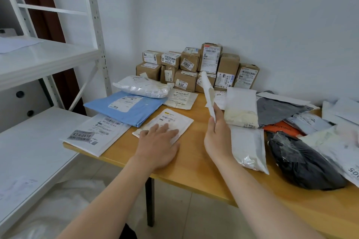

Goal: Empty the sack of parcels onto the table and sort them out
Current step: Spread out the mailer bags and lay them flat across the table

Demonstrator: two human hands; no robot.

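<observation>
Soft, even, bright light; faint shadows; wide-angle bending at the edges.

Wooden table [194, 170] under flat mailers [126, 106] and cardboard boxes [189, 63]

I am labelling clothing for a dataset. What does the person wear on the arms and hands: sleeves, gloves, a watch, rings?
Nothing shows. The left forearm and the right forearm are bare, with no sleeve in view. The left hand and the right hand wear no gloves, and no watch, bracelet or ring is visible.
</observation>
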